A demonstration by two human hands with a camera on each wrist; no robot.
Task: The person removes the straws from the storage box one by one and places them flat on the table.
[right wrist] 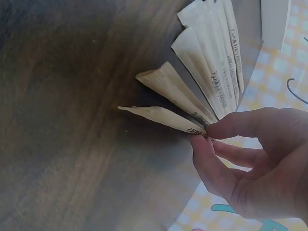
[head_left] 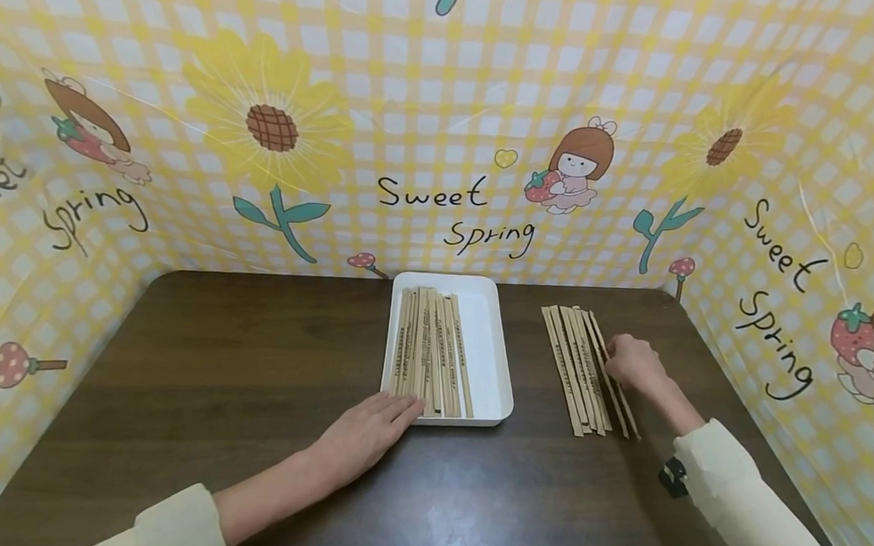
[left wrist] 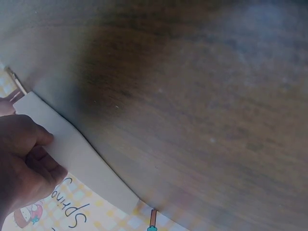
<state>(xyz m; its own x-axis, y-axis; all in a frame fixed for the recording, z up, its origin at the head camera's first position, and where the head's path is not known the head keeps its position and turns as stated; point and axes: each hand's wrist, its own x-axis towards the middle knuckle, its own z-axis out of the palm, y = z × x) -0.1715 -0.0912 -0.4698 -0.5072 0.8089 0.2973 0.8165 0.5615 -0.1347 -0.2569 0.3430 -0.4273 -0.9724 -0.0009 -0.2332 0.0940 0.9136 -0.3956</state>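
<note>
A white rectangular tray (head_left: pixel 488 351) holds several slim paper-wrapped chopstick packets (head_left: pixel 426 347), lying lengthwise from its left side to its middle. My left hand (head_left: pixel 367 432) grips the tray's near-left corner, its thumb and curled fingers against the rim and outer wall in the left wrist view. To the right of the tray, more packets (head_left: pixel 574 369) lie side by side on the table. At the right end of that row, my right hand (head_left: pixel 636 364) pinches one chopstick packet (right wrist: pixel 166 117) between thumb and fingertips. Another packet (right wrist: pixel 175 89) lies close beside it.
The dark wooden table (head_left: pixel 253 337) carries the tray and the row of packets. A yellow checked cloth (head_left: pixel 416 121) with printed flowers and words stands around the back and both sides. The tray's far end is close to the back cloth.
</note>
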